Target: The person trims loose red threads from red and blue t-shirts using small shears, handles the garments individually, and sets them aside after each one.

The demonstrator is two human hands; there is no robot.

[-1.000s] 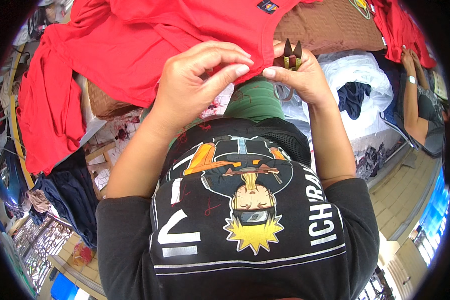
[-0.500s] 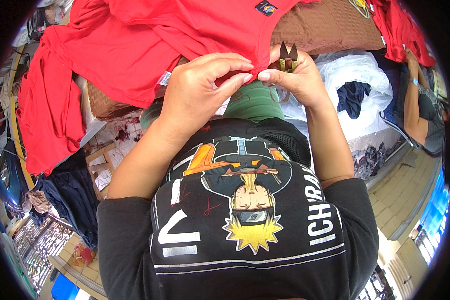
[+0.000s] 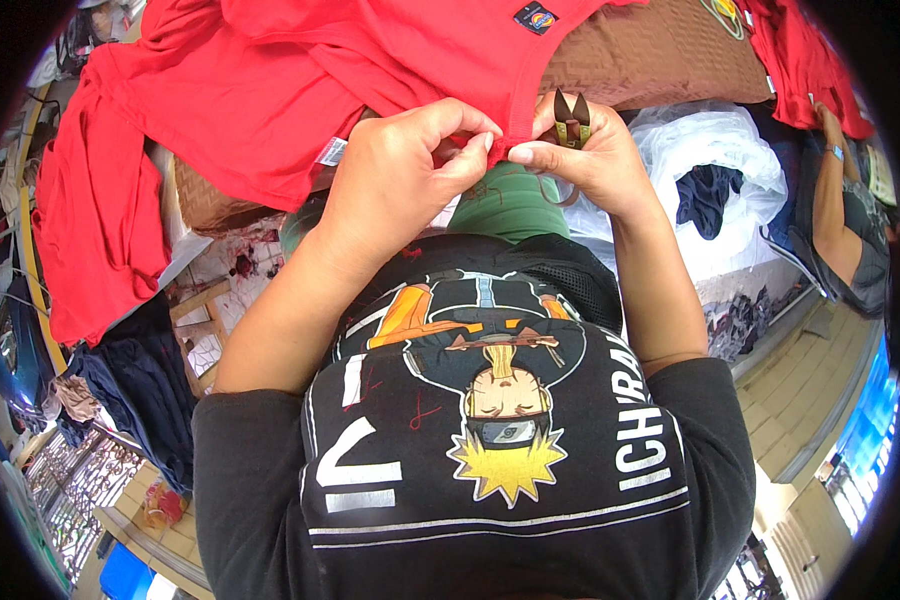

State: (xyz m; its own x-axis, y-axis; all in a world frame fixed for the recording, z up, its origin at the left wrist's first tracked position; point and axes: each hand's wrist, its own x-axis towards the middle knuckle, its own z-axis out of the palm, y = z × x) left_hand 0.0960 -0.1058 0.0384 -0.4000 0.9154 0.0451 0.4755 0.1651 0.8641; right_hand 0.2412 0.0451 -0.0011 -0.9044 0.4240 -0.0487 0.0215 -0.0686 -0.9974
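Head view: the red shirt (image 3: 300, 95) sprawls from 12 o'clock round to 9, its near edge drawn up between two hands; the left hand (image 3: 395, 160), at 11 to 12, pinches that edge with thumb and forefinger; the right hand (image 3: 600, 155), at 1, presses thumb to the same edge while gripping snips (image 3: 573, 131), blades up and parted; the cloth looks light, soft and limp, unlikely to slip or break; the thicker band by the right thumb should offer the firmest hold. A dark label (image 3: 536, 17) with a coloured emblem sits just past 12, its fine print unreadable; a white tag (image 3: 332, 151) shows at 11; the wearer's black tee (image 3: 570, 470), toward 6, carries a cartoon figure and bold white lettering; a plastic bag (image 3: 760, 190) stands at 2.
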